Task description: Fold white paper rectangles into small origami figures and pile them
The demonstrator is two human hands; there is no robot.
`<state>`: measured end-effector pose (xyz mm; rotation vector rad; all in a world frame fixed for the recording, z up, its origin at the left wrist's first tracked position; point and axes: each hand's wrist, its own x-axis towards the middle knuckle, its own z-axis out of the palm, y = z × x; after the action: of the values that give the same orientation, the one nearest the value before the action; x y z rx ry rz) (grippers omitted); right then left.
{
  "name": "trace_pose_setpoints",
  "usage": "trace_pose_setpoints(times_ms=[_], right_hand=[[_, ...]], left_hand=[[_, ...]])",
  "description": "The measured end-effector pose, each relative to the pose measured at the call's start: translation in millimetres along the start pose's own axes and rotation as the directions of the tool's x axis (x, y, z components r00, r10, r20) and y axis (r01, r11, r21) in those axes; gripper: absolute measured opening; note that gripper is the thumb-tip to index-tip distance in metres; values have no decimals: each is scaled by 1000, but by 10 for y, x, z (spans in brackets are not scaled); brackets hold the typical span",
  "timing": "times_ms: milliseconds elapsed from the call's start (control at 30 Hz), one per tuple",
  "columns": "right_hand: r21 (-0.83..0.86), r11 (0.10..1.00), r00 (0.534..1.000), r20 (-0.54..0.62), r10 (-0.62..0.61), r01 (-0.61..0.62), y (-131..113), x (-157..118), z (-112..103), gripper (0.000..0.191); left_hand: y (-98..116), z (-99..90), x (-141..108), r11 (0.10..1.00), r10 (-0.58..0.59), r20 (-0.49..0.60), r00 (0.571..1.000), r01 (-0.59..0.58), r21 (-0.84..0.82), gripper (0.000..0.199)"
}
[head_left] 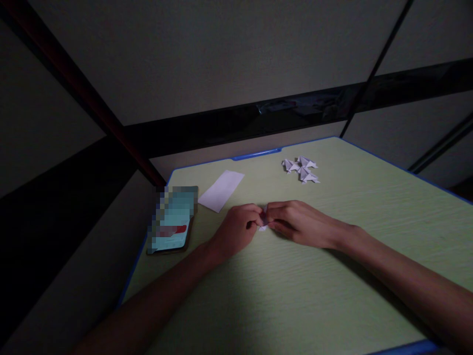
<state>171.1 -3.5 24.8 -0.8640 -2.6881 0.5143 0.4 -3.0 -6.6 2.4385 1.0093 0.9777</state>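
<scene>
Near the middle of the table, a small folded white paper (262, 228) shows between my two hands, mostly hidden by the fingers. My left hand (240, 228) is closed, with thumb and forefinger pinching the paper's left side. From the right, my right hand (295, 220) pinches the same paper with its fingertips. The hands nearly meet over it. A flat white sheet (222, 190) lies beyond my left hand. Farther back to the right, several folded white paper figures (303, 167) sit close together.
A phone with a lit screen (173, 217) stands or lies at the table's left edge. The pale green table (369, 207) has a blue rim and a blue strip (256, 154) at its back edge. Dark-banded panels (229, 59) rise behind it.
</scene>
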Motion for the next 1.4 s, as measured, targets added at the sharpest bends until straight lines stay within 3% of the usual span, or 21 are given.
trace_pose_setpoints(times_ms=[200, 367, 833, 1000, 1400], right_hand=[[208, 970, 991, -2, 132, -128, 75, 55, 62, 13], [284, 940, 982, 35, 187, -190, 116, 80, 61, 14], [178, 974, 990, -18, 142, -136, 94, 83, 59, 12], [128, 981, 988, -36, 151, -145, 48, 86, 57, 13], [44, 988, 988, -41, 148, -146, 33, 80, 69, 17]], left_hand=[[-24, -8, 9, 994, -24, 26, 999, 26, -103, 27], [-23, -23, 23, 992, -19, 55, 998, 25, -122, 27], [-9, -70, 34, 988, -46, 115, 992, 62, -140, 25], [-23, -116, 47, 968, -73, 167, 983, 110, -226, 24], [-38, -166, 34, 989, 48, 250, 967, -11, -147, 33]])
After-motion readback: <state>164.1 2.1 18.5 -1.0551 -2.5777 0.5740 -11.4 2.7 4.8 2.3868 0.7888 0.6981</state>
